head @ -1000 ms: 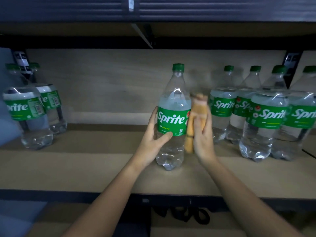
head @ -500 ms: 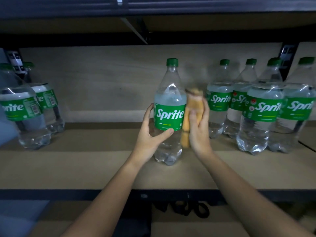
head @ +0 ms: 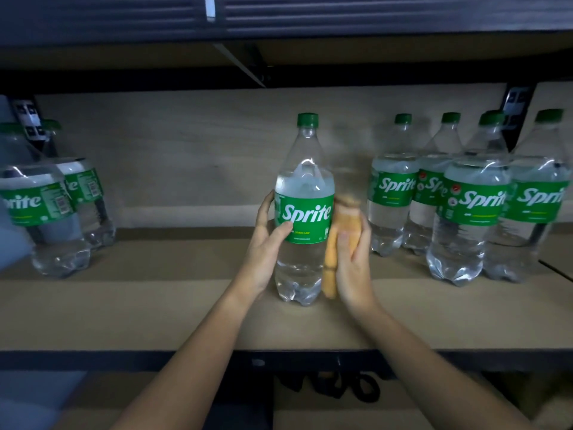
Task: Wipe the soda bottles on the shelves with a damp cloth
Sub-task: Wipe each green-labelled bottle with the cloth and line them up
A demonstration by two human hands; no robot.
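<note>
Centre Sprite bottle (head: 304,218) stood upright on the shelf (head: 155,308). Left hand (head: 266,243) gripped its left side, thumb across the label, fingers curled behind. Right hand (head: 352,259) clutched an orange cloth (head: 336,243), pressing it against the bottle's right side. Four bottles (head: 465,206) stood beyond the right fingers, two bottles (head: 46,206) well left.

Tan wooden back panel (head: 192,144), dark shelf edge overhead (head: 372,17), perhaps black straps (head: 356,389) below

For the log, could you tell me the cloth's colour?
Orange-tan cloth, seen in the head view.
</note>
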